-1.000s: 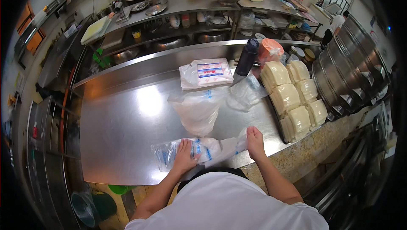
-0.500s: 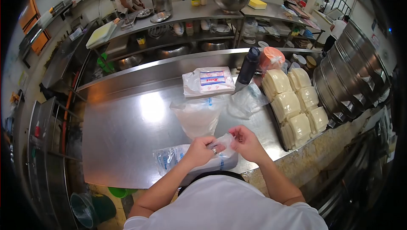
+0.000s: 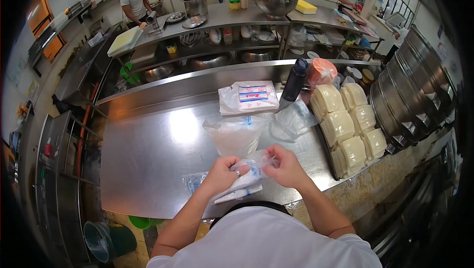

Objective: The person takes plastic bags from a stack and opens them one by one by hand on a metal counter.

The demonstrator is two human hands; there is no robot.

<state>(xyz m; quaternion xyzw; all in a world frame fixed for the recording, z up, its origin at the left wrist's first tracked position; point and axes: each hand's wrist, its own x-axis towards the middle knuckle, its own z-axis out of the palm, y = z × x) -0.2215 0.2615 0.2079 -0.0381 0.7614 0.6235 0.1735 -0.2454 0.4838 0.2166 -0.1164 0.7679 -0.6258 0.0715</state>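
Between my two hands is a clear plastic bag [image 3: 254,169] with blue print. My left hand [image 3: 226,173], a ring on one finger, is closed on the bag's left part. The fingers of my right hand [image 3: 281,167] pinch its right end. Just beyond lies a larger clear plastic bag [image 3: 234,134] with whitish contents, on the steel table [image 3: 143,164]. Below my left hand, more printed plastic bags [image 3: 239,193] lie at the near edge, partly covered by my arm. Behind the larger bag sits a white pack [image 3: 249,97] with a blue and red label.
To the right, a dark tray [image 3: 323,142] carries several stacks of pale wrapped sheets [image 3: 339,126]. Beside it rise stacked metal steamers [image 3: 407,90]. A dark bottle [image 3: 295,80] and a crumpled clear bag [image 3: 294,120] are at the back. Co-workers [image 3: 133,1] stand beyond.
The bag between my hands has been raised and spread, and its blue print now shows. My hands stay close together. The camera view has shifted slightly.
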